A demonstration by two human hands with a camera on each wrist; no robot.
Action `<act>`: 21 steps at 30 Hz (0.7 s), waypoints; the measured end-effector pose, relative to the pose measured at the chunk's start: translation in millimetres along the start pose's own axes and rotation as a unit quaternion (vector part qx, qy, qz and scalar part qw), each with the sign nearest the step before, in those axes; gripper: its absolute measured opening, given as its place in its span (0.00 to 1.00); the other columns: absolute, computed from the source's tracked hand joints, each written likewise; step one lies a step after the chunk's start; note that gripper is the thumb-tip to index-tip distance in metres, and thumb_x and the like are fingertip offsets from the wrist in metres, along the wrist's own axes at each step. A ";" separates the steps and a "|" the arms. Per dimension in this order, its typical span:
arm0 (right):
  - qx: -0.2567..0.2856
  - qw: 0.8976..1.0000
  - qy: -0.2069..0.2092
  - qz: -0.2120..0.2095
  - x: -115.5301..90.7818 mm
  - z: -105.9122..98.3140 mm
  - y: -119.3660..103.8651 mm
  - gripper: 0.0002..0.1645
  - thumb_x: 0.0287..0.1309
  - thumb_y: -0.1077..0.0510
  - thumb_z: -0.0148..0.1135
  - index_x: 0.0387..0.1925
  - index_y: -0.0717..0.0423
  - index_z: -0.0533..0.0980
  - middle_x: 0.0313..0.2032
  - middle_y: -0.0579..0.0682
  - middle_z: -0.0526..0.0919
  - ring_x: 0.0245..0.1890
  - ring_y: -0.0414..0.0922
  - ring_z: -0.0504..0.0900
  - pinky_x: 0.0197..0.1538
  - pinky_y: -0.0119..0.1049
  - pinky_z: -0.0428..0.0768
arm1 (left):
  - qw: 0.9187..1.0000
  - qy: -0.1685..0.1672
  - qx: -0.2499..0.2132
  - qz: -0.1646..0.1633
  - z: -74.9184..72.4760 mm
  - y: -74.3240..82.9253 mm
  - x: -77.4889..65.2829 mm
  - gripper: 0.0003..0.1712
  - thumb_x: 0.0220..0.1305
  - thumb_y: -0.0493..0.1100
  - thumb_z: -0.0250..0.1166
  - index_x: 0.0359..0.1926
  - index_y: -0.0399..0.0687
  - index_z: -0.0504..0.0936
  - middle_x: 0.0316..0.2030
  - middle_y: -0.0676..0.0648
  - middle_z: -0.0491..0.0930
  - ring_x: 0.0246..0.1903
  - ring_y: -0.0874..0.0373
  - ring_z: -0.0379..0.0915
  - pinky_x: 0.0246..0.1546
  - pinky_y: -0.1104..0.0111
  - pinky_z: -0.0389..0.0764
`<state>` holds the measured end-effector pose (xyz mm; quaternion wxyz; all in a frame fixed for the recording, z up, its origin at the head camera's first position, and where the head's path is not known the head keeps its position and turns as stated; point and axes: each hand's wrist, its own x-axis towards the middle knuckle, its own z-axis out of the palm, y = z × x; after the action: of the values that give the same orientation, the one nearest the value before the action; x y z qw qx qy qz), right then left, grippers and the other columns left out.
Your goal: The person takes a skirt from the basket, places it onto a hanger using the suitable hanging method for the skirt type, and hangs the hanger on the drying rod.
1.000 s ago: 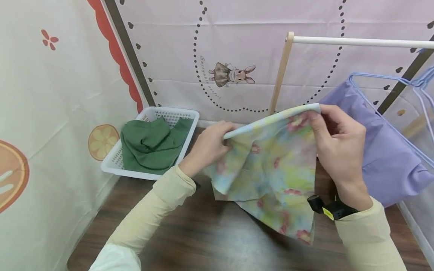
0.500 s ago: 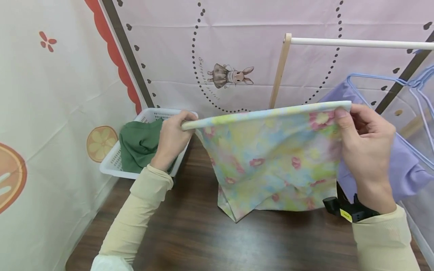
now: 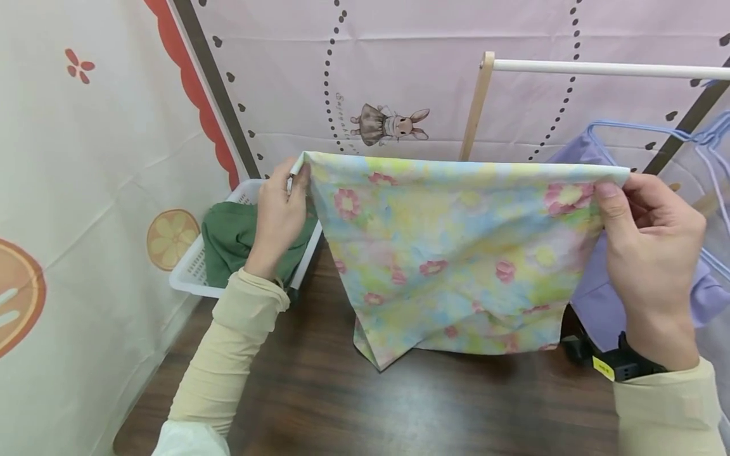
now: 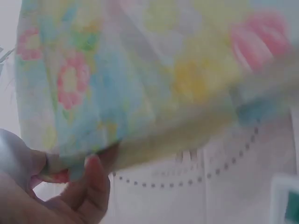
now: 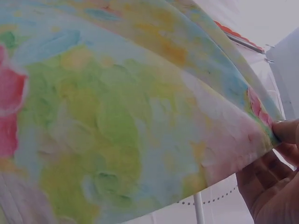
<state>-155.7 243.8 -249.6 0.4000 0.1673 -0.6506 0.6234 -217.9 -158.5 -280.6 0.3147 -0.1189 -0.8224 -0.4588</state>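
Nearest, the right hand (image 3: 656, 247) pinches one top corner of the floral cloth (image 3: 456, 253), thumb in front and fingers curled behind; the left hand (image 3: 279, 215) pinches the opposite corner. A second ago the hands were close together and the cloth sagged in bunched folds; now they are well apart, the left one farther out and higher, and the top edge runs taut and nearly straight. For the work, this likely means the cloth is mostly opened out, though a lower corner looks turned over. It hangs above the desk (image 3: 445, 405); whether it touches there I cannot tell. The right wrist view shows what the head view hides: apparently a second layer behind the front one, both meeting at the pinch. The left wrist view is blurred but shows the left fingers from underneath. Beyond, the green cloth (image 3: 228, 237) lies in the white basket (image 3: 196, 289); opposite, a purple garment (image 3: 604, 288) sits against a blue hanger (image 3: 639, 128) near the rack (image 3: 604, 67)
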 end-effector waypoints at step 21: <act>-0.175 0.983 -0.033 0.044 -7.0 -16.9 13.1 0.08 0.63 0.63 0.62 0.32 0.67 0.79 0.25 0.44 0.79 0.22 0.36 0.75 0.28 0.19 0.73 | 0.941 -0.032 -0.332 -0.050 -15.0 13.6 0.3 0.20 0.57 0.28 0.69 0.52 0.38 0.83 0.44 0.39 0.83 0.35 0.53 0.80 0.37 0.69 0.80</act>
<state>-155.4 260.0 -265.2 0.3735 0.0864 -0.7690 0.5115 -205.4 -163.5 -265.4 0.2072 -0.1906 -0.6376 -0.7170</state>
